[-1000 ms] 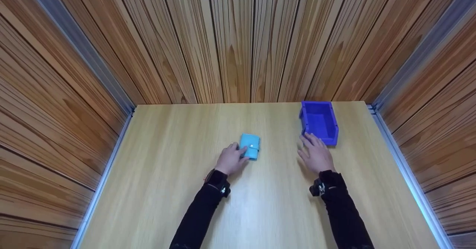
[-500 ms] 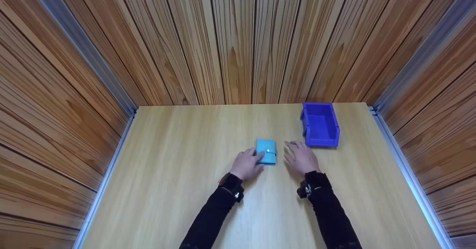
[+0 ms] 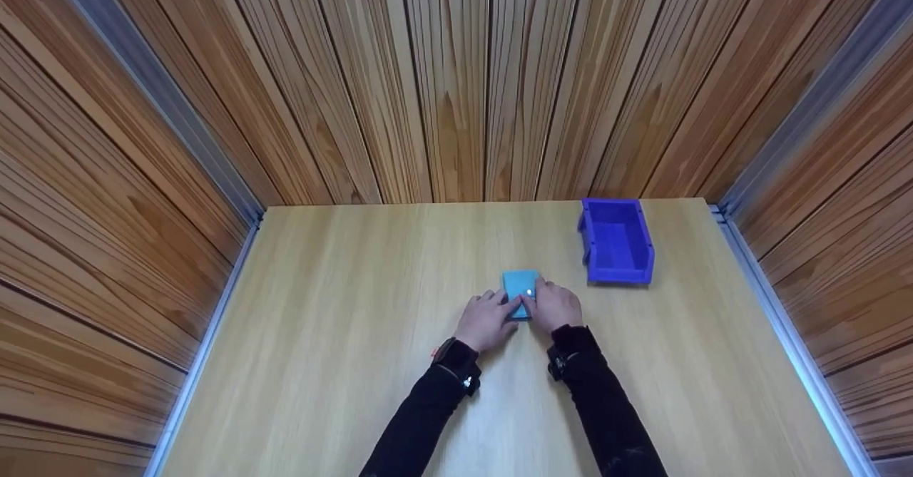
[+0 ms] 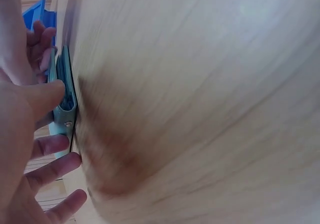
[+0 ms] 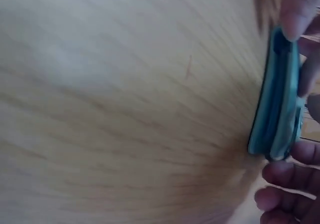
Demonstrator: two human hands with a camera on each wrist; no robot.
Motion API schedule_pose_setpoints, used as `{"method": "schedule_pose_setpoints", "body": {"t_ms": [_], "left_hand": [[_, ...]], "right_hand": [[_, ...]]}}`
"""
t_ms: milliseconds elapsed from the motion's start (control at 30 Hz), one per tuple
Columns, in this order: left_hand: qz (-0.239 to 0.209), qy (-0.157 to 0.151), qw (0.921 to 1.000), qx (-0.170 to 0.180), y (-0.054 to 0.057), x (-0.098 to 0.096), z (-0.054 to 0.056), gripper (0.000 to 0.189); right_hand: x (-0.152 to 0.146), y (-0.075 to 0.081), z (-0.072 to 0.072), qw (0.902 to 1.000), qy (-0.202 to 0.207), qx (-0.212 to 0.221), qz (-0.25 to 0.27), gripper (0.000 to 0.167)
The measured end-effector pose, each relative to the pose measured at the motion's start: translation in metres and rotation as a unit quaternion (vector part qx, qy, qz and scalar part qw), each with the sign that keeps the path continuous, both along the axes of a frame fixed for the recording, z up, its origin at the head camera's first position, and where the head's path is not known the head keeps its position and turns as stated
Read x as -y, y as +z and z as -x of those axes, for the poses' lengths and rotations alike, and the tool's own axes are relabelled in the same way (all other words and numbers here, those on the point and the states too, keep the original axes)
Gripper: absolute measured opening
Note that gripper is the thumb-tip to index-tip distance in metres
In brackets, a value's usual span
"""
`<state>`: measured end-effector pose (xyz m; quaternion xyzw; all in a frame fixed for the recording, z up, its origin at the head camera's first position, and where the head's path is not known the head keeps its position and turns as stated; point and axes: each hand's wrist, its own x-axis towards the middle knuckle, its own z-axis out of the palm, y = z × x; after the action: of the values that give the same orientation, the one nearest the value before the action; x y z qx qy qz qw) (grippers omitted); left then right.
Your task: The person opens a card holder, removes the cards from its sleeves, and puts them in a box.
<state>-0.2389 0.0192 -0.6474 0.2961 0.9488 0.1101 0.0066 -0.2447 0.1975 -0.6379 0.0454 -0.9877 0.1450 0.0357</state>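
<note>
Item: turquoise wallet (image 3: 519, 283) with snap (image 3: 529, 292); we are holding it on the desk (image 3: 342, 306), between our hands. Left hand (image 3: 485, 322): we are gripping its left side. Right hand (image 3: 556, 307): we are gripping its right side. Item: blue bin (image 3: 620, 276), which is standing beyond our right hand, apart.

"What's on the arms?"
"A black left sleeve (image 3: 417, 420) and a black right sleeve (image 3: 610, 409), both close-fitting."
"At the wrists?"
"A black left wristband (image 3: 457, 356), an orange-red speck (image 3: 434, 352) on its outer edge, and a black right wristband (image 3: 570, 337); each carries a small dark camera (image 3: 469, 383)."
</note>
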Motion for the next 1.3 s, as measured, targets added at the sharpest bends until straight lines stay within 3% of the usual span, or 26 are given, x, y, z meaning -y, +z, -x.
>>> {"method": "schedule_pose_setpoints", "body": {"t_ms": [200, 367, 467, 700, 900, 1067, 1167, 1300], "left_hand": [[0.002, -0.012, 0.9997, -0.023, -0.012, -0.008, -0.004, 0.051], [0.001, -0.008, 0.9992, -0.039, -0.007, -0.011, 0.0, 0.046], [-0.001, -0.007, 0.9992, -0.038, -0.004, -0.013, 0.002, 0.045], [-0.007, -0.009, 0.9982, -0.058, 0.001, -0.012, 0.006, 0.038], [0.015, -0.012, 0.9969, -0.077, 0.005, -0.007, 0.008, 0.035], [0.018, -0.013, 0.9968, -0.077, 0.005, -0.005, 0.009, 0.036], [0.021, -0.011, 0.997, -0.073, 0.004, -0.004, 0.01, 0.037], [0.029, -0.006, 0.9984, -0.048, 0.004, -0.003, 0.011, 0.04]], "right_hand": [[-0.004, -0.016, -0.006, 0.9977, 0.016, -0.062, -0.022, 0.021], [-0.006, -0.013, -0.004, 0.9857, 0.052, -0.152, -0.049, 0.017], [-0.004, -0.008, -0.003, 0.9812, 0.053, -0.176, -0.059, 0.017], [0.007, 0.003, 0.003, 0.9862, 0.046, -0.124, -0.1, 0.018], [0.016, 0.008, 0.006, 0.9858, 0.055, -0.098, -0.125, 0.012], [0.013, 0.008, 0.011, 0.9905, 0.052, -0.071, -0.105, 0.006], [0.002, 0.008, 0.015, 0.9955, 0.048, -0.03, -0.077, 0.005], [-0.021, 0.006, 0.017, 0.9979, -0.005, 0.022, -0.061, 0.006]]}}
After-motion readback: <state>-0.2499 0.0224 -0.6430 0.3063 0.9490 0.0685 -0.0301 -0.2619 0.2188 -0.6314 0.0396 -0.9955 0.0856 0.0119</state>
